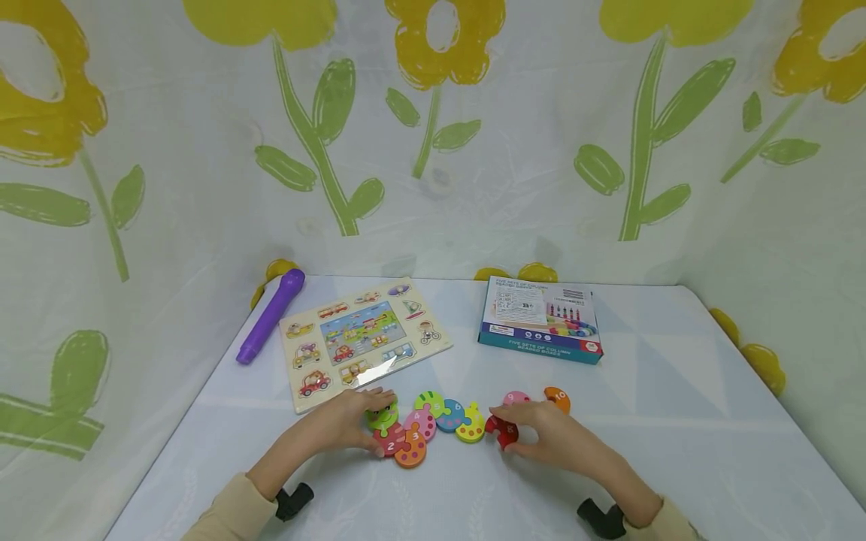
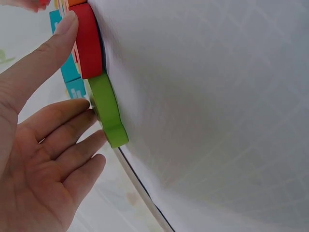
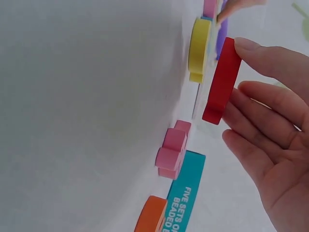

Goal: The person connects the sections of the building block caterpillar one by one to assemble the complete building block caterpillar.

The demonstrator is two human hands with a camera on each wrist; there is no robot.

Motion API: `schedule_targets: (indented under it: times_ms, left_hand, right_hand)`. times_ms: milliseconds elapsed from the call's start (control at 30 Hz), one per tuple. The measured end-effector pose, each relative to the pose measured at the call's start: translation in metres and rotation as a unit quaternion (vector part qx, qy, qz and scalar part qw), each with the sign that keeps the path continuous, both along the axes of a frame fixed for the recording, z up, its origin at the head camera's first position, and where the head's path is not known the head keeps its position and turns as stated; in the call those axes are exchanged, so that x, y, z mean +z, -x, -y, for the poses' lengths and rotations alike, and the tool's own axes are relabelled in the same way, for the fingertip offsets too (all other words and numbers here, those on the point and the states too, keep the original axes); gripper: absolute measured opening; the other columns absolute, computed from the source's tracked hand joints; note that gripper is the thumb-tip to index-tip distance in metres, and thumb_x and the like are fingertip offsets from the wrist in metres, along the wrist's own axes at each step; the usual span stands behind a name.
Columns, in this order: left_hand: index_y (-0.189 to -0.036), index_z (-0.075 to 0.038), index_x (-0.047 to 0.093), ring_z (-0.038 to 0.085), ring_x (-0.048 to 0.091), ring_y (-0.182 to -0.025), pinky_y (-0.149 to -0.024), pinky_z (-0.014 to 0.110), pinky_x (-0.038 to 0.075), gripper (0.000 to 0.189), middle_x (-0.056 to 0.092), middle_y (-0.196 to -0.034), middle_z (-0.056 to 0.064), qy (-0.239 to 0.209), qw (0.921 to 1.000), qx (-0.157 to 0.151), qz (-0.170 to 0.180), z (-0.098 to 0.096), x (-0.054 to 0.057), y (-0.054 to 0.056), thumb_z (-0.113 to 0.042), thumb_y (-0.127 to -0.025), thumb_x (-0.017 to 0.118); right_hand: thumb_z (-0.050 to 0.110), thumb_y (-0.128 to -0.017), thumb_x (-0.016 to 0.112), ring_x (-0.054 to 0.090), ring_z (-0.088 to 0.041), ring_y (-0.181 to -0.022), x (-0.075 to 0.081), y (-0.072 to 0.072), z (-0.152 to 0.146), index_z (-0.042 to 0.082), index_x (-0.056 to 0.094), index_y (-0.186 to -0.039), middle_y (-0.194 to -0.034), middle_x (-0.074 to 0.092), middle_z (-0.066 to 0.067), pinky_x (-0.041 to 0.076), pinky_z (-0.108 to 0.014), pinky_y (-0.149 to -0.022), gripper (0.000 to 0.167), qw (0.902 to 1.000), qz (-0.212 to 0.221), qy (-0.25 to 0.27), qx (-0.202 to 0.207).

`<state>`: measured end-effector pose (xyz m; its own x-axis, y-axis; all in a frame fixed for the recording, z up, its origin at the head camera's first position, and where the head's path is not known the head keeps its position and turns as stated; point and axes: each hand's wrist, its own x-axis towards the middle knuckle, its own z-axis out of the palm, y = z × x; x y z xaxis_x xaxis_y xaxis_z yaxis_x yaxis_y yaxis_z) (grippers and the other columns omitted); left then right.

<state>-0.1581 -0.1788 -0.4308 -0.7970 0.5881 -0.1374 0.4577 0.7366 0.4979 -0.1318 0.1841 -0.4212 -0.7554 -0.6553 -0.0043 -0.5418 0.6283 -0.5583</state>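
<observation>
My right hand [image 1: 558,436] pinches a red number 8 puzzle piece [image 3: 224,79] between thumb and fingers, raised a little off the table. It hovers just right of the yellow piece [image 1: 471,424], the right end of a joined caterpillar number puzzle [image 1: 421,425]. At the chain's other end, my left hand [image 1: 338,424] rests with its thumb against the red number 2 piece [image 2: 89,43] and its fingertips at the green head piece [image 2: 106,108]. A pink number 9 piece [image 3: 172,150] lies behind my right hand, with an orange number 10 piece [image 1: 558,397] to its right.
A wooden vehicle puzzle board [image 1: 372,338] lies behind my left hand, beside a purple stick-shaped toy [image 1: 271,319]. Back right is a flat beaded toy box [image 1: 541,319]. Flower-printed cloth [image 1: 473,203] hangs round the table [image 1: 460,503].
</observation>
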Motion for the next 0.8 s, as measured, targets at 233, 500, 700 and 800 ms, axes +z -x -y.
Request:
schedule_targets:
  times_ms: [233, 500, 700, 800]
  left_hand:
    - [-0.136, -0.008, 0.056, 0.029, 0.041, -0.134, -0.109, 0.044, 0.038, 0.079, 0.052, -0.141, 0.007, 0.001, 1.0000, 0.000, -0.002, 0.000, 0.000, 0.001, -0.036, -0.068, 0.086]
    - [-0.135, -0.007, 0.056, 0.029, 0.041, -0.134, -0.108, 0.043, 0.038, 0.078, 0.053, -0.140, 0.006, -0.005, 1.0000, 0.003, 0.003, -0.001, 0.000, -0.001, -0.035, -0.069, 0.086]
    - [-0.135, -0.007, 0.056, 0.029, 0.041, -0.134, -0.108, 0.043, 0.039, 0.077, 0.053, -0.140, 0.006, -0.003, 1.0000, 0.001, 0.002, -0.001, 0.002, -0.002, -0.034, -0.069, 0.086]
    - [-0.135, -0.007, 0.056, 0.029, 0.042, -0.134, -0.108, 0.043, 0.039, 0.077, 0.053, -0.140, 0.006, -0.001, 1.0000, 0.000, 0.000, -0.001, 0.002, -0.002, -0.034, -0.069, 0.086]
  right_hand:
    - [0.014, -0.084, 0.076, 0.061, -0.020, -0.110, 0.000, 0.010, 0.003, 0.005, 0.061, -0.130, -0.123, 0.066, -0.003, 0.057, -0.031, -0.084, 0.049, 0.9997, 0.022, 0.008, -0.010]
    - [0.011, -0.084, 0.075, 0.059, -0.028, -0.117, -0.002, 0.020, 0.007, 0.004, 0.061, -0.130, -0.126, 0.064, -0.007, 0.054, -0.038, -0.090, 0.049, 0.9997, -0.017, 0.016, 0.008]
    - [0.009, -0.083, 0.075, 0.060, -0.027, -0.116, -0.001, 0.025, 0.012, 0.003, 0.060, -0.130, -0.125, 0.064, -0.007, 0.056, -0.034, -0.086, 0.050, 0.9995, -0.025, 0.014, 0.017]
    - [0.009, -0.083, 0.076, 0.060, -0.027, -0.115, -0.001, 0.027, 0.014, 0.003, 0.060, -0.131, -0.124, 0.065, -0.007, 0.058, -0.032, -0.083, 0.050, 0.9997, -0.019, 0.012, 0.011]
